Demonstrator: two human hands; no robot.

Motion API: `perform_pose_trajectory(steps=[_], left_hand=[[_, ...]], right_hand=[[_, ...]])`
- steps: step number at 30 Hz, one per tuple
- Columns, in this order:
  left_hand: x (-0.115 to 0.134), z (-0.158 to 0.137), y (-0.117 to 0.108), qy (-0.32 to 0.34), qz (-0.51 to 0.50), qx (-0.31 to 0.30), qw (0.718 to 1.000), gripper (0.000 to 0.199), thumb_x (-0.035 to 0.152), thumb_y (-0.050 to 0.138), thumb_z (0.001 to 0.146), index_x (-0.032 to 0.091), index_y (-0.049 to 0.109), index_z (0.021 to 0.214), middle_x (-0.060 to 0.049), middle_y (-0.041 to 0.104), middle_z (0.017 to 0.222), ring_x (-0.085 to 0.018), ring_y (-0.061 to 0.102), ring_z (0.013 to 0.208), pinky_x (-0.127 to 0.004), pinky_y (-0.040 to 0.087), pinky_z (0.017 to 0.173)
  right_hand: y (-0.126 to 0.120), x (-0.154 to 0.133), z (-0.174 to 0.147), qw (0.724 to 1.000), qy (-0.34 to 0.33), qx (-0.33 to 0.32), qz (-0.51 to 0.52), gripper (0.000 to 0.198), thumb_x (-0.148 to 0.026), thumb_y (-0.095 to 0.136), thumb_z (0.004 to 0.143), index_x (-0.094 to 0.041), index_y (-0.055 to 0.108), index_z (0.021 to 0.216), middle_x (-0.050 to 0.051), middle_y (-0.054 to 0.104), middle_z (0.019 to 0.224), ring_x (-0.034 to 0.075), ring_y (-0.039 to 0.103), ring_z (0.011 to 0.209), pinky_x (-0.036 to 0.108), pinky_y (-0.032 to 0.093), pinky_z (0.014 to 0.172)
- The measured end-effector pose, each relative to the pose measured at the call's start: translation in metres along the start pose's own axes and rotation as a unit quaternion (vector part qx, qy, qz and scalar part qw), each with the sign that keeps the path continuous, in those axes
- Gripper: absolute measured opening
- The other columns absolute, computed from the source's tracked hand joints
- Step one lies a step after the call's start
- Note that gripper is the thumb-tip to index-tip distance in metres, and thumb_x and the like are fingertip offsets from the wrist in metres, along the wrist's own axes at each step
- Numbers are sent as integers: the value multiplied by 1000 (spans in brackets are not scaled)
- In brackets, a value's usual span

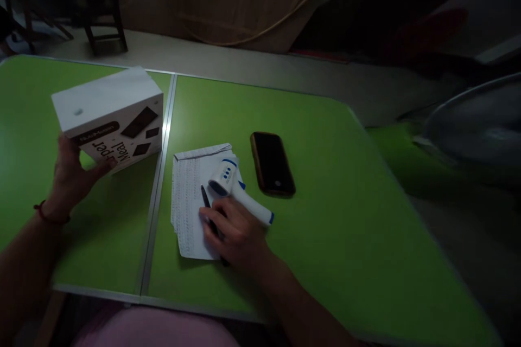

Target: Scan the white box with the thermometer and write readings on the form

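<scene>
My left hand (71, 173) grips the lower left side of a white printed box (108, 89), with the thumb across its front face. The box is tilted; I cannot tell whether an edge rests on the table. My right hand (236, 230) has its thumb and fingers closed on a dark pen (206, 197), over a small stack of papers (189, 227) with rows of writing. A white and blue handheld infrared thermometer (254, 207) lies across the papers, touching or very near the right hand's knuckles; its grip points to the lower right.
A smartphone (272, 164) in a brown case lies right of the papers. The green table (325, 238) has a metal seam (157, 190) between the box and the papers. Beyond it stand a dark wooden chair (103, 11) and, at right, a round fan-like object (480, 119).
</scene>
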State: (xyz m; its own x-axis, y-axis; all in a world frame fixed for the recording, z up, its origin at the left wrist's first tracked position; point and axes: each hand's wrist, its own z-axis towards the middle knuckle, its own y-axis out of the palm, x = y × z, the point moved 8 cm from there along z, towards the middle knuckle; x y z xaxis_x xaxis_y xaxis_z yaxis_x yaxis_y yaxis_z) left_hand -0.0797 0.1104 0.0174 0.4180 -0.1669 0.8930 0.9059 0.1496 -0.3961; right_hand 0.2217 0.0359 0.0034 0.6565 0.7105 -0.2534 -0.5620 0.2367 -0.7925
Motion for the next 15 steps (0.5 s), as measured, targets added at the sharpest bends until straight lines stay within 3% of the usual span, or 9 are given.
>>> perform_pose_trajectory(steps=[1, 3, 7, 9, 12, 15], left_hand=[[-5, 1, -4, 1, 16, 24, 1000, 85, 37, 83, 77, 20, 33, 143, -1, 47, 148, -35, 34, 146, -39, 52, 97], [-7, -1, -11, 31, 29, 70, 997, 69, 33, 81, 77, 14, 45, 132, 1, 62, 130, -31, 52, 133, -32, 55, 86], [4, -12, -15, 36, -9, 97, 995, 57, 32, 83, 75, 18, 54, 122, 8, 70, 116, -22, 66, 114, -24, 59, 77], [13, -17, -3, 9, -82, 40, 996, 47, 39, 83, 77, 17, 58, 110, 4, 74, 107, -21, 72, 100, -24, 63, 73], [25, -28, 28, -56, -175, -86, 979, 47, 49, 81, 78, 15, 59, 104, -5, 77, 100, -25, 76, 86, -30, 66, 62], [31, -37, 53, -102, -192, -169, 961, 54, 48, 85, 73, 17, 56, 106, -10, 76, 102, -29, 76, 84, -32, 66, 56]], right_hand=[[1, 2, -1, 1000, 4, 2, -3, 17, -9, 56, 87, -14, 73, 90, 8, 65, 77, 19, 60, 67, 31, 51, 59], [3, 6, -2, 1000, 11, 8, -9, 18, -8, 57, 87, -14, 73, 90, 8, 67, 76, 18, 61, 66, 31, 51, 59], [-1, 3, -1, 999, 13, 30, 13, 15, -9, 59, 88, -14, 73, 91, 8, 68, 76, 18, 63, 67, 30, 51, 59], [-8, 4, 0, 997, 29, 65, 15, 14, -12, 60, 89, -16, 72, 95, 8, 68, 80, 19, 64, 71, 31, 53, 63], [-19, 23, -1, 986, 117, 109, -50, 19, -22, 58, 91, -17, 70, 105, 11, 65, 93, 23, 64, 83, 37, 54, 72], [-17, 51, -5, 964, 217, 64, -142, 36, -35, 57, 91, -14, 64, 119, 19, 62, 109, 33, 60, 98, 48, 52, 80]])
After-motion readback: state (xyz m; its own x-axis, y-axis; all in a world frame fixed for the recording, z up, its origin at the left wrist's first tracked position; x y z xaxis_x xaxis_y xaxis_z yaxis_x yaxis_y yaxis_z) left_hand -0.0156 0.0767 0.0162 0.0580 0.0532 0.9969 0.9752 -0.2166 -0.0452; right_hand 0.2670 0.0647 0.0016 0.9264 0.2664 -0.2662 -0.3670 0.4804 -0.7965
